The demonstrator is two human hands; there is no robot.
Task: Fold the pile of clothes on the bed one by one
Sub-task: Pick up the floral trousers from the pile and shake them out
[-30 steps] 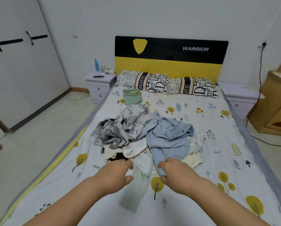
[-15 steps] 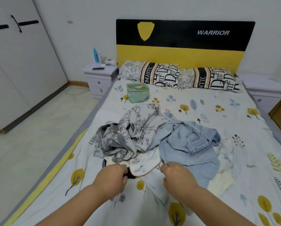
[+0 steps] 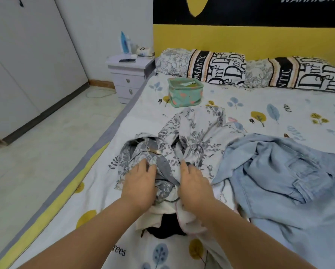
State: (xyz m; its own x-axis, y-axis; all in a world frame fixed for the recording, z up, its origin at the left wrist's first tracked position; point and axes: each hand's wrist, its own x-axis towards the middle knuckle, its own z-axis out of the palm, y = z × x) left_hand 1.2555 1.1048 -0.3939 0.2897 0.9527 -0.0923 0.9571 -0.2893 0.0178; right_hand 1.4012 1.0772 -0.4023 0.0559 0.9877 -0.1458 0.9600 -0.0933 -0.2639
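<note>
A pile of clothes lies on the bed [image 3: 259, 105]. At its near left is a crumpled grey floral garment [image 3: 197, 133]. My left hand [image 3: 140, 183] and my right hand [image 3: 193, 185] lie side by side on its near edge, fingertips sunk into its folds, each gripping the fabric. A light blue denim garment [image 3: 279, 171] spreads out to the right of my hands. Under my wrists a white garment [image 3: 190, 220] and a black one [image 3: 166, 228] peek out.
A teal pouch [image 3: 185, 92] stands on the sheet behind the pile. Two lettered pillows [image 3: 217, 66] lean against the yellow and black headboard. A white nightstand [image 3: 129, 78] and wardrobe doors [image 3: 26, 65] are on the left. The bed's left edge drops to the floor [image 3: 46, 152].
My hands left the white garment at the pile's near edge and moved forward onto the grey floral garment. The view has come closer and lower over the pile.
</note>
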